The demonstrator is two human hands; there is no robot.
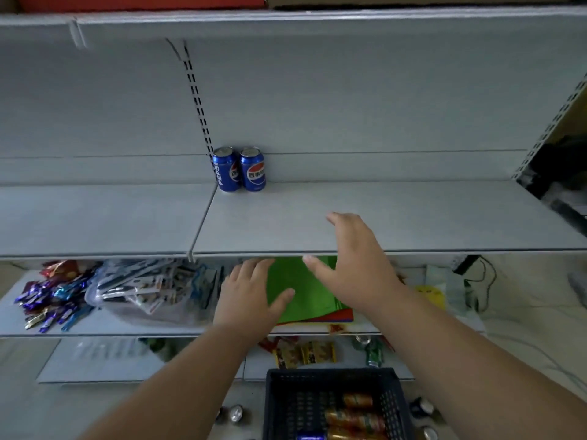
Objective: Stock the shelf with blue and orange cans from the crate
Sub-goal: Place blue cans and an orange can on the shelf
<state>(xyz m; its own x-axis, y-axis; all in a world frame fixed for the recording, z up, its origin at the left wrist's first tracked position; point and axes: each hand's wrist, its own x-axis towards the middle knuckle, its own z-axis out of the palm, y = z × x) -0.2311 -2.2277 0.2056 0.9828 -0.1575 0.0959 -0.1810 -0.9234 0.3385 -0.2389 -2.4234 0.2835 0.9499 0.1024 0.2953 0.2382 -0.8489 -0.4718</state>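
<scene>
Our left hand (251, 292) is spread flat with relaxed fingers and holds nothing, hovering in front of the lower shelf, over the edge of a green sheet (298, 287). Our right hand (352, 265) is just as open, fingers straight and thumb apart, holding nothing, raised over the front lip of the grey shelf (413, 217).

Going from the left, we see a heap of shiny purple and blue wrapped sweets (54, 296) on the lower shelf, then a clear bag of packets (139, 290) beside it. Above these, at the back of the grey shelf, two blue cans (239, 168) stand upright and touching, close to the slotted upright. Below our forearms sits the dark crate (333, 404) on the floor, with orange cans (355, 414) lying on their sides inside and a blue one (309, 436) just showing at the bottom edge. A green can (374, 352) lies on the lowest shelf, behind the crate.
</scene>
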